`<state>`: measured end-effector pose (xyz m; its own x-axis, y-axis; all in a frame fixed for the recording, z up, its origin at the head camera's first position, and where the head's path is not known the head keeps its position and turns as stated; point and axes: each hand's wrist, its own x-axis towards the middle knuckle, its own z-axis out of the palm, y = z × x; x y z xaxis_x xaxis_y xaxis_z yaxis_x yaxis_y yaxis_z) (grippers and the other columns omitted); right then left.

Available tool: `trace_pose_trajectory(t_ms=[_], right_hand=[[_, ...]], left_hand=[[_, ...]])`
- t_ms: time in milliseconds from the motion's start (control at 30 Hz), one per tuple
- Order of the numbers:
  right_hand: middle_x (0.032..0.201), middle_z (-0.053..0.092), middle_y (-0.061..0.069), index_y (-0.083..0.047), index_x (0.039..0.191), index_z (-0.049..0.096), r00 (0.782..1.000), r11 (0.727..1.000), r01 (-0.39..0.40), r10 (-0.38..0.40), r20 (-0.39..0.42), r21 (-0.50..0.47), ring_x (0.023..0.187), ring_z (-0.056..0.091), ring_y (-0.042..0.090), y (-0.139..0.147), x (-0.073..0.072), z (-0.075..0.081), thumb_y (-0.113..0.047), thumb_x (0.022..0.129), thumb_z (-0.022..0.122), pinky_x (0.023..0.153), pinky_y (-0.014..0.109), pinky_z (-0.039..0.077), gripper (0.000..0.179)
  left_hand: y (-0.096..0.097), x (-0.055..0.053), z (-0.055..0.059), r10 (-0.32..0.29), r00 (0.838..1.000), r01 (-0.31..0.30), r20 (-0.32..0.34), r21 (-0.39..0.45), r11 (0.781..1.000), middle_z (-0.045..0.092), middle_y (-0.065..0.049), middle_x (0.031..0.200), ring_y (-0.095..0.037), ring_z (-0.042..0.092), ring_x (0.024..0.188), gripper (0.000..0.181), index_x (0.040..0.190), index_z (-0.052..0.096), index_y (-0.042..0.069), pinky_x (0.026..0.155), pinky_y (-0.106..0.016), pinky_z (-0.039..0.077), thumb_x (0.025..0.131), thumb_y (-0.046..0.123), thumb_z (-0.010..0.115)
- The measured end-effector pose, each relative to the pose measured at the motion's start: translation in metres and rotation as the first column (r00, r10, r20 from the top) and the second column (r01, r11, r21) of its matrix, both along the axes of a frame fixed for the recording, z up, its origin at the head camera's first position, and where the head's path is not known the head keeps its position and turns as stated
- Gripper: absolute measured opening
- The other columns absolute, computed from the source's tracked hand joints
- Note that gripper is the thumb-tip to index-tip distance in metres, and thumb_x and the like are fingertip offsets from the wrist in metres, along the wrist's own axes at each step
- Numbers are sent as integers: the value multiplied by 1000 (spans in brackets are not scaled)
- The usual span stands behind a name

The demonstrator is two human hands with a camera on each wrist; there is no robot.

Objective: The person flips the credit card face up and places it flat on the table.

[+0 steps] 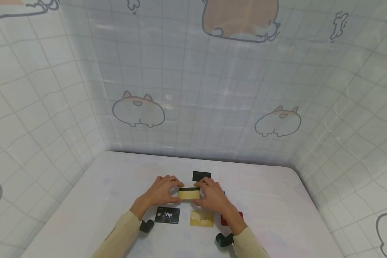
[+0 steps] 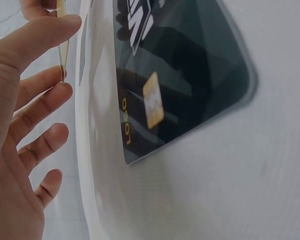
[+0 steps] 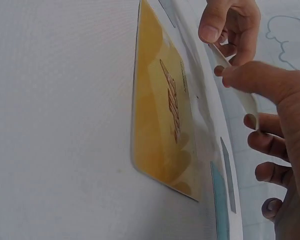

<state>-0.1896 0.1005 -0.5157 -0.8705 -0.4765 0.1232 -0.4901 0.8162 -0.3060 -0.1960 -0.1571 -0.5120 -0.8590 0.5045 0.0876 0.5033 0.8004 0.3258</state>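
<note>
A yellow card with a dark stripe along its far edge is held between both hands, above the table. My left hand pinches its left end between thumb and fingers. At the right end, my right hand pinches it in the same way. In both wrist views the held card is seen nearly edge-on, raised off the surface. Nearer to me lie a black card marked "Vip", on the left, and a gold card, on the right. The black card's gold chip shows large in the left wrist view.
Beyond the hands lies another black card. A red card is partly hidden under my right forearm. A teal card shows in the right wrist view. Small dark objects sit by each wrist. Patterned curtain walls border the white table.
</note>
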Motion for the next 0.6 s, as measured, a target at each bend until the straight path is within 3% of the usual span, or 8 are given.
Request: trace_pose_trajectory(t_ms=[133, 300, 600], right_hand=[[122, 56, -5, -23, 131, 63, 1000, 998, -11, 12, 7, -56, 111, 49, 15, 1, 0, 2, -57, 82, 74, 95, 42, 43, 60], [125, 56, -6, -23, 132, 58, 999, 990, -35, 38, 16, -134, 114, 48, 15, 3, -2, 2, -55, 82, 74, 101, 47, 41, 62], [125, 56, -7, -23, 130, 56, 995, 959, -53, 73, 64, -277, 117, 49, 15, 5, -8, -1, -51, 83, 76, 102, 50, 40, 58]], left_hand=[[1, 1, 2, 0, 1000, 0, -2, 7, 1000, 63, 12, 118, -15, 56, 109, 53, 123, 70, 29, 95, -50, 38, 78, 57, 79], [2, -1, 3, -6, 999, 7, -50, 16, 1000, 63, 14, 118, -14, 57, 109, 54, 122, 69, 30, 95, -50, 39, 77, 59, 79], [5, -3, 1, -33, 996, 36, -87, 40, 999, 65, 14, 118, -14, 58, 109, 52, 122, 69, 30, 93, -49, 39, 78, 57, 79]])
